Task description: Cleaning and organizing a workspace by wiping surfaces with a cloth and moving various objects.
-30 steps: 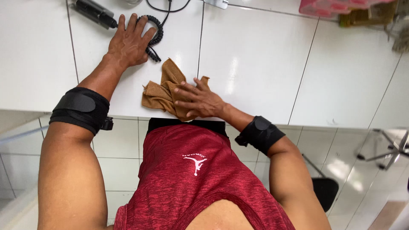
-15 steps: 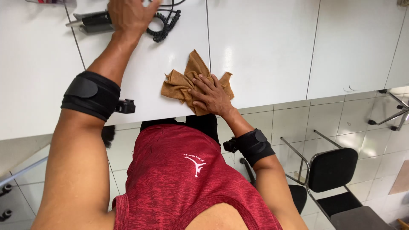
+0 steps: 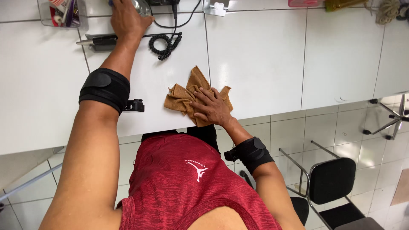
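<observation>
White tiled counter [image 3: 264, 55] bears brown cloth [image 3: 185, 96], coiled cord [image 3: 166, 44].

Matt brown cloth [image 3: 187, 96], glossy white tiled counter [image 3: 264, 55], black coiled plastic cord [image 3: 164, 44]

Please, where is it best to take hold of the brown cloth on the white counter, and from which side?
Probably the pointed corner of the brown cloth that sticks out beyond the right hand, taken from above with a pinch: it lies free, while the crumpled middle is pressed flat under that hand.

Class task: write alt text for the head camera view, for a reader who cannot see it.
Seen from above, a person's right hand presses flat on a crumpled tan cloth on a white tiled counter. The left hand reaches far forward beside a coiled black cord.
</observation>
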